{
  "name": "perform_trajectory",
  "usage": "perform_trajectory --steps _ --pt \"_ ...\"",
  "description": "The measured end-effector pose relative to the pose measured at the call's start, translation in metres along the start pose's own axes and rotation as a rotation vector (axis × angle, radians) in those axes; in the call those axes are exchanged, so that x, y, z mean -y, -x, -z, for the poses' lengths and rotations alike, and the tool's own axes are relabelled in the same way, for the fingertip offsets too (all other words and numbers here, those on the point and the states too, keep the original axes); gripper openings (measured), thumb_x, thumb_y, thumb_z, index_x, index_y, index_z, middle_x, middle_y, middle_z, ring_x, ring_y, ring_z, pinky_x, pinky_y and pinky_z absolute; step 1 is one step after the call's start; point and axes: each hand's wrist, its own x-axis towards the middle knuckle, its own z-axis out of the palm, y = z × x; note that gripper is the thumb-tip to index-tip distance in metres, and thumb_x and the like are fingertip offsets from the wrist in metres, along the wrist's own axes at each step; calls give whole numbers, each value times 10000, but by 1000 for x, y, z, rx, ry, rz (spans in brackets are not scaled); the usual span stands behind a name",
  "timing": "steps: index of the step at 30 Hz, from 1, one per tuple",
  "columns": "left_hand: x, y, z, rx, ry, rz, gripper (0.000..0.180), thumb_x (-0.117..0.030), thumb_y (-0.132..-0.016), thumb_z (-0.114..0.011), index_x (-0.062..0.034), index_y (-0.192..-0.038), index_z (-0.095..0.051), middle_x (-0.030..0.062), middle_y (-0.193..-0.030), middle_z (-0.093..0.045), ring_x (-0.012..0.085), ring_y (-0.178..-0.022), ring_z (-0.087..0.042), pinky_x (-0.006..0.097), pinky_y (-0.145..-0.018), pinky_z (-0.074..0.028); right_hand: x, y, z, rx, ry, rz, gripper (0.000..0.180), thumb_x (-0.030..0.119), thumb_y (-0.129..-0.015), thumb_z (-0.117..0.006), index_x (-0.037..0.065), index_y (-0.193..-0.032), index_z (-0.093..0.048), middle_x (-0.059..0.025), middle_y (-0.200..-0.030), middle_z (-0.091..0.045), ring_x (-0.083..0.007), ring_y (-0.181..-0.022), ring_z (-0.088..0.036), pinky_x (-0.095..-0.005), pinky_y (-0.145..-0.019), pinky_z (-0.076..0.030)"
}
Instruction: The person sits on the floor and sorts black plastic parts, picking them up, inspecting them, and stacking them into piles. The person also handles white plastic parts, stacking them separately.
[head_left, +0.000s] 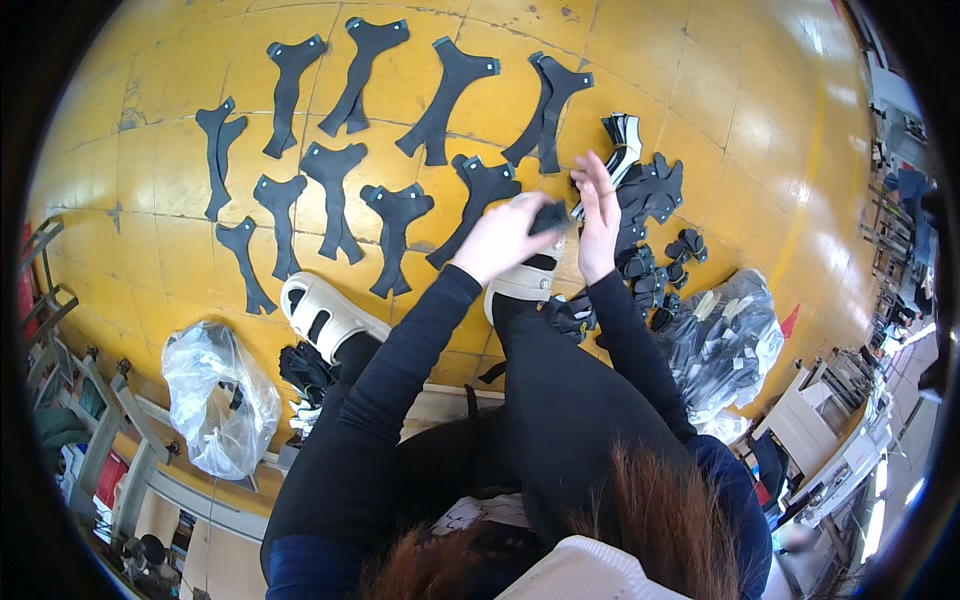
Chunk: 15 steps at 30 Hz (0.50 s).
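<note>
My left hand point(503, 240) is closed around a small bunched black fabric piece point(549, 217), held above my sandal point(527, 280). Just to its right, my right hand point(599, 218) is raised with its fingers stretched out, and nothing shows in it. Flat on the yellow floor point(165, 170) ahead and to the left lie several dark, Y-shaped fabric pieces point(398, 230) in loose rows, many with a small pale label at one end. Beyond my right hand sits a pile of black pieces point(652, 190), beside a stack of white-and-black strips point(624, 143).
Small rolled black bundles point(687, 245) lie right of my hands. A clear plastic bag of dark pieces point(728, 335) stands at the right, another clear bag point(220, 400) at the left. My other sandal point(325, 318) rests near the fabric. Benches and frames point(815, 410) line the edges.
</note>
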Motion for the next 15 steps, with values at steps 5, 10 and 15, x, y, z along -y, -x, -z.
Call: perform_trajectory --steps 5,10,15 --pt "2 27 -44 37 -245 -8 468 -244 -740 -739 -66 -1137 -567 143 -1182 -525 311 -1181 -469 459 -1019 -349 -32 43 16 71 -93 -236 451 234 -998 -471 4 -1382 -419 -130 -1285 -546 -188 -1206 -493 -319 -1042 -358" --pt "17 35 -62 -122 -173 -53 482 -112 -685 -730 -45 -1121 -537 161 -1253 -417 369 -1267 -351 502 -1076 -263 -48 60 12 -46 -167 -241 449 277 -1012 -433 -15 -1353 -442 -138 -1271 -559 -202 -1201 -507 -319 -1051 -348" --pt "25 34 -58 -63 -71 -63 557 -60 -661 -678 -27 -1173 -461 182 -1240 -390 398 -1270 -335 512 -1097 -234 -46 69 8 92 -233 -236 593 404 -1002 -391 -17 -1418 -357 -160 -1368 -481 -234 -1282 -437 -350 -1107 -273"
